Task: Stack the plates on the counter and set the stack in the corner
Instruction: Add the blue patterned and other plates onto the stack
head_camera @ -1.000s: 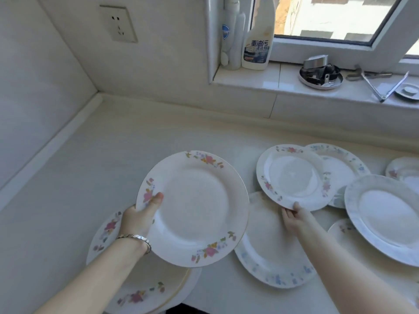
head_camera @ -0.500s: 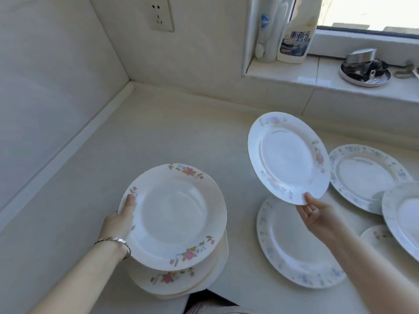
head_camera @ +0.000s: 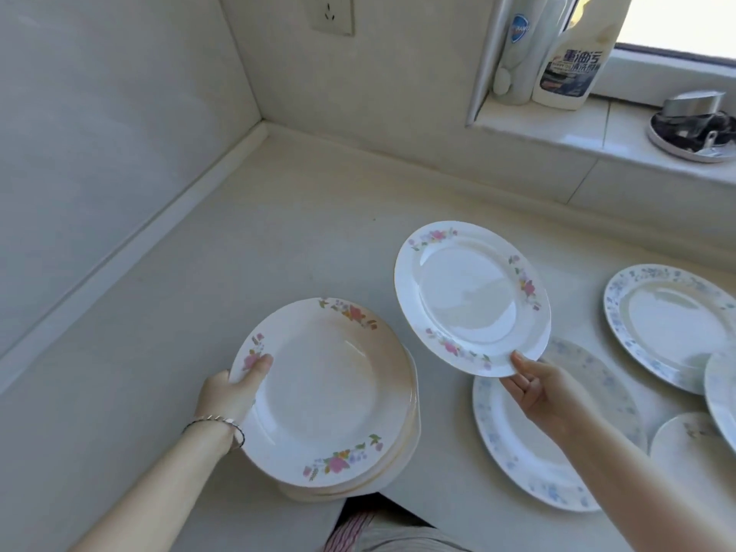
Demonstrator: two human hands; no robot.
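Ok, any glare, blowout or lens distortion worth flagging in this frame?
Head view: the window is blown out white; daylight glares off the well of the pink-flowered plate in the right hand; the wide lens makes the window post lean; the stack held by the left hand looks sharp.

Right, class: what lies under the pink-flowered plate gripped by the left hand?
Under the pink-flowered plate held by the left hand, rims of more stacked plates peek out on its right and near side. Their faces and exact number are covered, as is the counter beneath.
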